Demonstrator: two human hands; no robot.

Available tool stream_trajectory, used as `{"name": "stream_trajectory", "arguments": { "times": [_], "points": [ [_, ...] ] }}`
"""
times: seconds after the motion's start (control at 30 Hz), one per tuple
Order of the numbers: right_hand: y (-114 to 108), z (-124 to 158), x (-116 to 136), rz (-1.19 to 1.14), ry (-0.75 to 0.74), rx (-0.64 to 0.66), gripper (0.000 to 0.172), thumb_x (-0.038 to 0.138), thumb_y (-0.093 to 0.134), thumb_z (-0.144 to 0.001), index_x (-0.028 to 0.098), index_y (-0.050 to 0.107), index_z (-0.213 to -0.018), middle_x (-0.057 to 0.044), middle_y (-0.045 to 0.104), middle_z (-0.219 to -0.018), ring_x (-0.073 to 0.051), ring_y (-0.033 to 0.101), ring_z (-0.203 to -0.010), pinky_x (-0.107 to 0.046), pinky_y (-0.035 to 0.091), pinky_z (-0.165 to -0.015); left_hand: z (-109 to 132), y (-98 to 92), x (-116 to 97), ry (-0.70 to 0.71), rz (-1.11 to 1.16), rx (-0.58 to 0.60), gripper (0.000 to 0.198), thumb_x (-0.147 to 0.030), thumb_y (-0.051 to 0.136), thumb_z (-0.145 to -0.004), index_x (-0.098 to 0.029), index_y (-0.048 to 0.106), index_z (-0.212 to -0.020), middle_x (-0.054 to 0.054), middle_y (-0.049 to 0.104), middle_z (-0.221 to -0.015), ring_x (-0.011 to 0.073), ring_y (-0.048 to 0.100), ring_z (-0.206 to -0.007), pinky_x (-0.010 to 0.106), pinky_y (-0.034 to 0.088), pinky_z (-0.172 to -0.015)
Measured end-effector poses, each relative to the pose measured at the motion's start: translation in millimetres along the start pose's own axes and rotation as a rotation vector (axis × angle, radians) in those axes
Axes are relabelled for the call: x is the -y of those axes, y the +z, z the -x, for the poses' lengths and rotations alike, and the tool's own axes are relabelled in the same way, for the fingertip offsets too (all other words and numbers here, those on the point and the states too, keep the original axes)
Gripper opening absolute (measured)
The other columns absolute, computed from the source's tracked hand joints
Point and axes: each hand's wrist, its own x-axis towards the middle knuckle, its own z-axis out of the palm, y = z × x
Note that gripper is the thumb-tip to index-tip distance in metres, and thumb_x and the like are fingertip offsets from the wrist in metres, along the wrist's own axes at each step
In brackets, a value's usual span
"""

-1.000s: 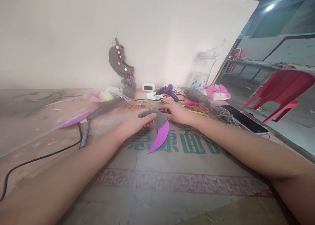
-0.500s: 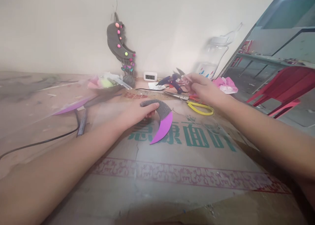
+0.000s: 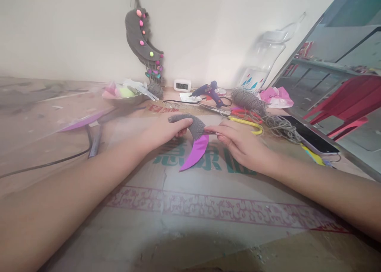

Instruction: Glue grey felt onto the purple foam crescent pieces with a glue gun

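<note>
My left hand (image 3: 166,135) is closed on the yarn-wrapped end of a purple crescent (image 3: 195,152), thumb on top. Grey yarn (image 3: 196,128) winds tightly round its upper part, while the lower, pointed part is bare purple. From the right, my right hand (image 3: 242,145) pinches a slim pointed metal tool (image 3: 212,133), whose tip lies against the crescent where the yarn meets the purple; its exact kind is too small to make out. A loose skein of grey yarn (image 3: 248,100) lies beyond my right hand, beside yellow-handled scissors (image 3: 245,123).
A blue glue gun (image 3: 210,92) and a small digital clock (image 3: 182,85) stand by the wall. A finished grey moon hanging (image 3: 138,33) leans left of them. At right are a phone (image 3: 311,135), a clear bottle (image 3: 263,61) and a pink bag (image 3: 276,96). A black cable (image 3: 59,161) crosses the left side.
My right hand has come down and toward me from near the glue gun, bringing the metal tool to the crescent. My left hand keeps its hold. The yarn skein and phone now show.
</note>
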Motion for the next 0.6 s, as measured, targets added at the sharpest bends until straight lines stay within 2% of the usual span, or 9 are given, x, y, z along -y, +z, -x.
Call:
{"name": "stream_trajectory", "arguments": {
  "times": [0.17,0.3,0.6],
  "points": [
    [4.4,0.1,-0.4,0.083,-0.044,-0.027,0.041,0.026,0.034,-0.094,0.025,0.044,-0.134,-0.007,0.050,-0.090,-0.020,0.047,-0.084,-0.034,0.041,-0.072,1.8,0.8,-1.8,-0.016,0.012,0.005,0.032,-0.043,0.049,-0.079,-0.017,0.048,-0.061,-0.002,0.048,-0.057,0.0094,0.042,-0.052,0.023,0.031,-0.049],
    [6.6,-0.8,-0.9,0.127,-0.091,-0.016,0.044,0.022,0.036,-0.093,0.030,0.040,-0.136,-0.006,0.049,-0.092,-0.018,0.046,-0.083,-0.033,0.040,-0.071,0.1,0.4,0.7,0.000,0.002,0.011,0.032,-0.044,0.048,-0.079,-0.017,0.050,-0.062,-0.002,0.050,-0.058,0.0097,0.044,-0.053,0.023,0.033,-0.051],
    [6.4,-1.1,-5.2,0.140,-0.130,-0.005,0.043,0.017,0.039,-0.092,0.032,0.048,-0.131,-0.005,0.052,-0.091,-0.016,0.047,-0.081,-0.030,0.040,-0.070,-1.2,0.2,4.2,0.013,-0.001,0.007,0.035,-0.046,0.049,-0.080,-0.017,0.053,-0.062,-0.001,0.050,-0.058,0.0101,0.044,-0.054,0.024,0.033,-0.051]
  ]
}}
